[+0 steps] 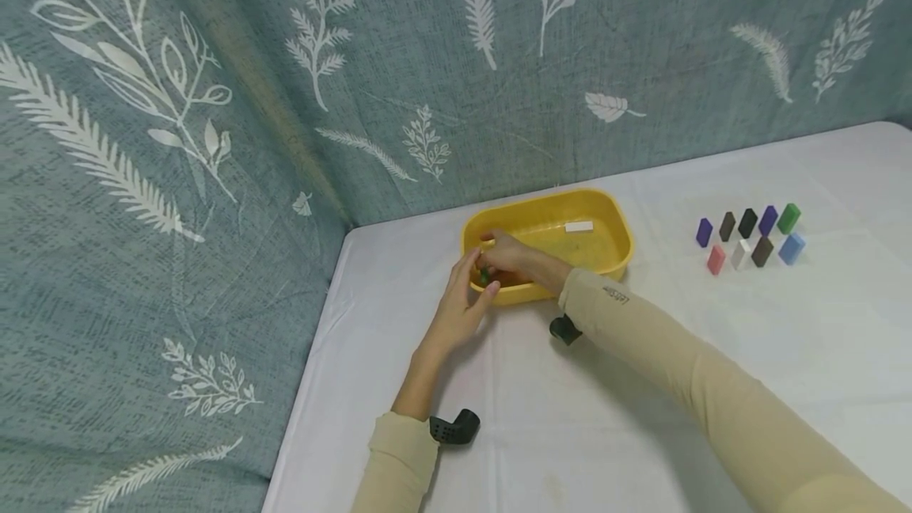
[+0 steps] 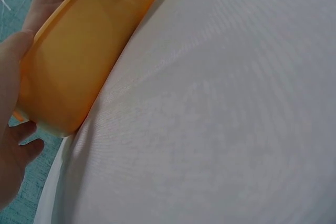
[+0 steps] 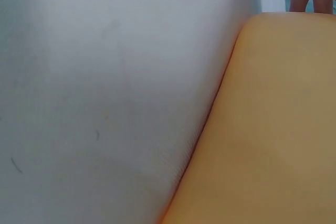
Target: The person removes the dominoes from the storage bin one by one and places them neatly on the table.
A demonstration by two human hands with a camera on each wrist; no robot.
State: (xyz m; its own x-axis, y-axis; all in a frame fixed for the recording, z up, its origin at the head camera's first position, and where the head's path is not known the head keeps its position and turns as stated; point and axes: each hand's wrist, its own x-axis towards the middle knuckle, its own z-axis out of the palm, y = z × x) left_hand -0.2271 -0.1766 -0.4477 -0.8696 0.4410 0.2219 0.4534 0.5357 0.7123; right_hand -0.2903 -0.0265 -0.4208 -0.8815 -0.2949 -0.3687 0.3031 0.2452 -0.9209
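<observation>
My right hand (image 1: 507,254) reaches down into the left part of a yellow plastic tub (image 1: 618,242), its fingers bent. A small green piece (image 1: 484,275) shows just below those fingertips, partly hidden; I cannot tell if they pinch it. At the tub's left front corner is my left hand (image 1: 459,303), thumb at the front rim and the other fingers stretched along the left end. In the left wrist view, its thumb (image 2: 18,45) lies by the rim, with fingertips (image 2: 31,149) beyond the corner. A white block (image 1: 579,226) lies flat on the tub floor.
Small blocks stand upright in two rows at the right of the table, among them a green block (image 1: 788,218), a blue block (image 1: 792,248) and a pink block (image 1: 716,260). A patterned teal curtain (image 1: 442,77) hangs behind and left of the white-covered table (image 1: 527,418).
</observation>
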